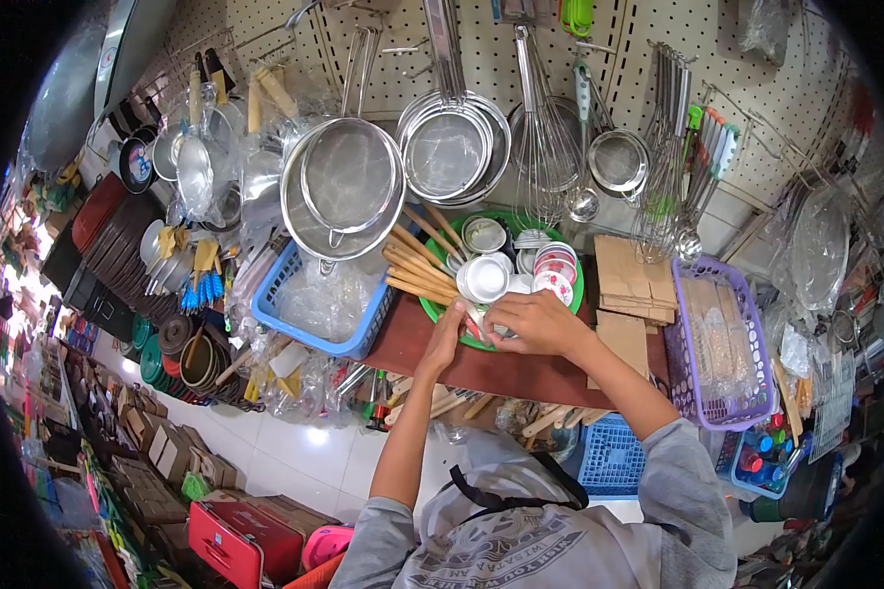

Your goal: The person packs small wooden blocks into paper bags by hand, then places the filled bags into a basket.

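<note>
My left hand [445,337] is at the front edge of a round green basin [577,294], its fingers closed around something small, whitish and red that I cannot make out. My right hand [535,322] curls over the same spot from the right, its fingertips bent down and partly hidden. Just beyond both hands, small white bowls [486,279] are heaped in the basin. Flower-patterned dishes [552,284] with pink and red lie beside them on the right. Several wooden handles [417,263] stick out of the basin to the left, above my left hand.
A blue basket [360,341] with plastic-wrapped goods is at the left. Cardboard pieces [624,280] and a purple basket [751,420] stand at the right. Strainers [344,177] and whisks [540,147] hang from the pegboard above. Below the brown shelf [408,334] is another blue basket [611,456].
</note>
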Available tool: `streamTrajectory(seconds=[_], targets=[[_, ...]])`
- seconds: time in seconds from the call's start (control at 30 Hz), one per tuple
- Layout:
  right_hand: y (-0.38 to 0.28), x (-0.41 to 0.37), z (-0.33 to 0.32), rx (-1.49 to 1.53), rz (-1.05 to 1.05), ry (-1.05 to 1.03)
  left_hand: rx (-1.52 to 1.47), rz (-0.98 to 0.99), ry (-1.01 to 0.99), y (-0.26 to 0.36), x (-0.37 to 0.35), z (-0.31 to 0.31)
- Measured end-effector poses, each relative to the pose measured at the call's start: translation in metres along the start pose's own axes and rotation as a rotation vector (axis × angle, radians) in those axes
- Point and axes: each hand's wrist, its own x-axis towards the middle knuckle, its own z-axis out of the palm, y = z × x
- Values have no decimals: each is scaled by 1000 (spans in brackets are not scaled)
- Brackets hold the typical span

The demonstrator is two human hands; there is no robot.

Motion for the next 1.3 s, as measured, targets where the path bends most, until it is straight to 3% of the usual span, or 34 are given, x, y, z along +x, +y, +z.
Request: streamTrajectory(seconds=[0.2,0.3,0.33,0.43,0.47,0.57,0.6,0.73,0.83,0.87,1.0,1.1,1.3], targets=[[0,-3,-14,76,79,-39,135,58,-5,-15,5,-4],[-2,-4,-27,162,172,-96,266,283,52,14,-8,9],[0,-6,-28,200,205,-124,23,174,41,35,-17,14],[5,-17,-35,300,302,-200,76,425,202,21,-22,19],[5,-21,-38,324,336,-223,254,515,202,17,-27,17],[7,-35,-44,343,411,-306,323,604,-59,46,-38,39],[8,-41,-47,339,433,-335,312,371,-117,68,-49,53],[10,-64,-62,347,532,-398,611,104,-341,98,-62,88],[19,-90,-71,380,608,-442,121,-75,-468,81,-64,115],[25,-101,-72,407,623,-450,213,46,-569,63,-59,118],[38,-141,-85,454,672,-460,1,-92,-726,49,-68,154],[51,-173,-90,547,675,-515,-154,-248,-750,43,-80,180],[68,-217,-97,707,690,-643,-109,-213,-672,21,-100,228]])
